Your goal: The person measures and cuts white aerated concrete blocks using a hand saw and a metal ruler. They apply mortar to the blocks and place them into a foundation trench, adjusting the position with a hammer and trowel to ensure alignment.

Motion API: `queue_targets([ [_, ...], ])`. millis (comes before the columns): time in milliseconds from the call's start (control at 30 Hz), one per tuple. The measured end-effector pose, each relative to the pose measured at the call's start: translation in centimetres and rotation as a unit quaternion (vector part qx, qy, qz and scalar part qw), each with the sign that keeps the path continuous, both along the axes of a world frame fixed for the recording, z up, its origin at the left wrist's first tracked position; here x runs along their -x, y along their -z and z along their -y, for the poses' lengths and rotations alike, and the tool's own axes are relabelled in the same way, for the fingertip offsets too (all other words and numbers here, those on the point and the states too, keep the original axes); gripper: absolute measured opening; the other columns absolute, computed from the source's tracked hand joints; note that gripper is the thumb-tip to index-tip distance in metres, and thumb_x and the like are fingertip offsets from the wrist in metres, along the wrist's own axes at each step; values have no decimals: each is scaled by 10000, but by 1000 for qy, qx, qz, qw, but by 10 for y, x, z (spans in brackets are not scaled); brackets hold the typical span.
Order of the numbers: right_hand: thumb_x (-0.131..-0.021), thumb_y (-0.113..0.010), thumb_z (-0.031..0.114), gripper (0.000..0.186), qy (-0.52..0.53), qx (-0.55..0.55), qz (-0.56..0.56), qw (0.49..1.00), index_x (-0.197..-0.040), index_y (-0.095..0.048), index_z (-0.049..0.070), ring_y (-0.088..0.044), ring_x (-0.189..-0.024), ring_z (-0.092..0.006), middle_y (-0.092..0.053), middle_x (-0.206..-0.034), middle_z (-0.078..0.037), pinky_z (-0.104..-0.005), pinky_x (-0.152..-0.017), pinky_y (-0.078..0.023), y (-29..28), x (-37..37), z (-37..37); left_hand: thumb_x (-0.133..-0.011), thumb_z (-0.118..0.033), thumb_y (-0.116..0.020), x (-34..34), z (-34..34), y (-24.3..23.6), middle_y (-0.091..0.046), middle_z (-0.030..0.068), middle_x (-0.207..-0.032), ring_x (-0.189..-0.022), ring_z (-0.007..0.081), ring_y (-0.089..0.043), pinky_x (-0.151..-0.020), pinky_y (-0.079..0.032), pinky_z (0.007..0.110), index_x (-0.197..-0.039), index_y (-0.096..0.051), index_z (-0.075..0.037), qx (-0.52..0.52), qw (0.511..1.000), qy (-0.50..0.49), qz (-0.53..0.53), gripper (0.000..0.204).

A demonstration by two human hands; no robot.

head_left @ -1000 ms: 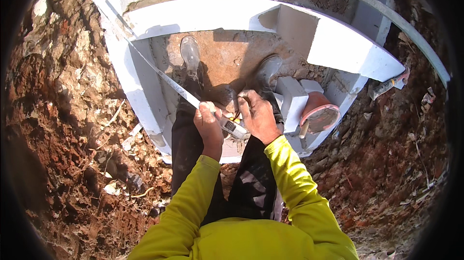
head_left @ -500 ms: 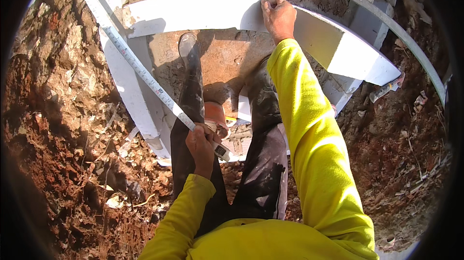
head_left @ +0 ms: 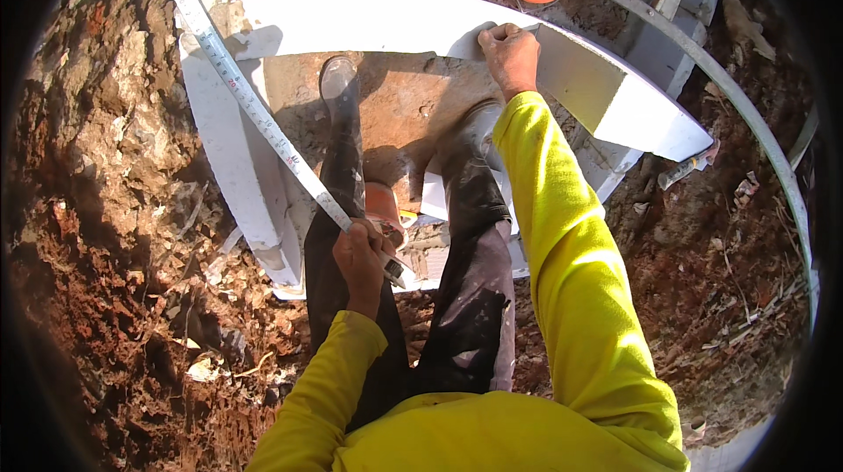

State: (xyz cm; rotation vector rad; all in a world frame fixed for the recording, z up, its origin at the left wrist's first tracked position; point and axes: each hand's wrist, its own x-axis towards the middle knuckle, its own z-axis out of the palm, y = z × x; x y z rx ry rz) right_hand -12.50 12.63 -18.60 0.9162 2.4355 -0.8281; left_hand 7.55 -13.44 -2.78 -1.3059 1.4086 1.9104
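Left hand (head_left: 358, 263) grips tape (head_left: 263, 123); likely light, springy, best held by case (head_left: 398, 273); right hand (head_left: 511, 55) curled at block (head_left: 351, 20), contents unclear.

Left hand (head_left: 358, 261) clenched; right hand (head_left: 512, 55) curled (arm (head_left: 575, 244) outstretched).

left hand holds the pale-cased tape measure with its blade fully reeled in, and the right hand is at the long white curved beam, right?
Not reeled in: the head view shows the flat white blade drawn far out toward the upper left. The left hand does hold the pale-cased tape measure, and the right hand is at the long white curved beam.
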Motion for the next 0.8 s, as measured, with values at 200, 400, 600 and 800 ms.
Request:
queue_targets([
  [200,-790,-725,160,179,-92,23,21,995,-773,-669,-10,-676,-715,-353,-670,-733,-215,-402,-723,-523,4,-63,8,-1048,-284,-441,-2,-2,2,-409,10,-628,-516,113,-420,-510,-442,290,-798,-480,-37,-3,1000,-3,2,354],
  [400,-805,-734,213,227,32,-8,-111,993,-799,-697,-11,-689,-721,-342,-692,-731,-205,-402,-734,-528,16,5,-6,-1045,-269,-448,-4,-2,3,-404,10,-626,-517,106,-398,-521,-453,297,-797,-477,-38,-7,1000,6,6,340],
  [600,-765,-756,253,251,10,-15,-74,997,-796,-718,7,-695,-715,-264,-713,-736,-152,-358,-749,-545,28,25,-13,-1045,-268,-444,-4,-5,2,-394,8,-622,-522,104,-394,-530,-459,300,-788,-480,-38,-13,1000,12,5,347],
  [800,-778,-722,191,220,64,44,9,997,-788,-699,-27,-665,-656,-177,-716,-716,-112,-321,-681,-530,0,-6,10,-1043,-326,-445,-7,-5,7,-411,23,-566,-475,138,-455,-502,-450,298,-820,-509,-38,13,998,57,-1,370],
])
